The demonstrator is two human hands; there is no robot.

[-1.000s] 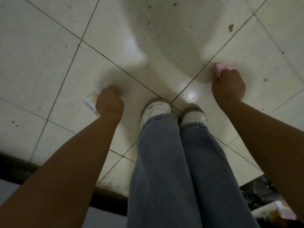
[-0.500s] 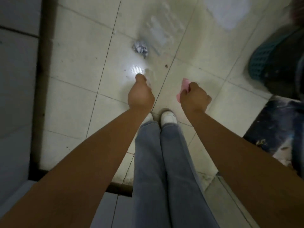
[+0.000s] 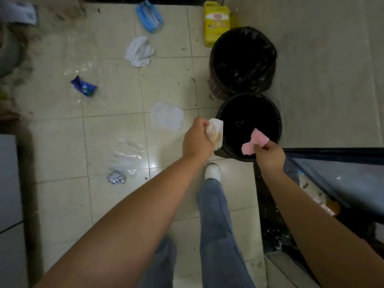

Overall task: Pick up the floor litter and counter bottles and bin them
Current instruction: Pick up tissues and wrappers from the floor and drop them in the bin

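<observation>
My left hand (image 3: pixel 197 140) grips a crumpled white wrapper with yellow marks (image 3: pixel 217 133) at the left rim of the near black-lined bin (image 3: pixel 278 123). My right hand (image 3: pixel 269 155) pinches a pink paper (image 3: pixel 254 142) over the near edge of that bin's dark opening. A second black-lined bin (image 3: pixel 243 59) stands just behind it. Litter lies on the tiled floor to the left: a white tissue (image 3: pixel 167 118), a white cloth (image 3: pixel 139 51), a blue wrapper (image 3: pixel 84 86), a blue packet (image 3: pixel 149 16), clear plastic film (image 3: pixel 126 156) and a foil ball (image 3: pixel 116 177).
A yellow jug (image 3: pixel 216 22) stands behind the far bin. A dark counter edge (image 3: pixel 332 154) runs along the right, with bottles (image 3: pixel 311 190) below it. A wall base (image 3: pixel 10 183) borders the left. My legs and white shoe (image 3: pixel 212 171) are at centre.
The view swung up from the floor to the two bins. Both hands rose from floor level, carrying the white wrapper and the pink paper to the near bin.
</observation>
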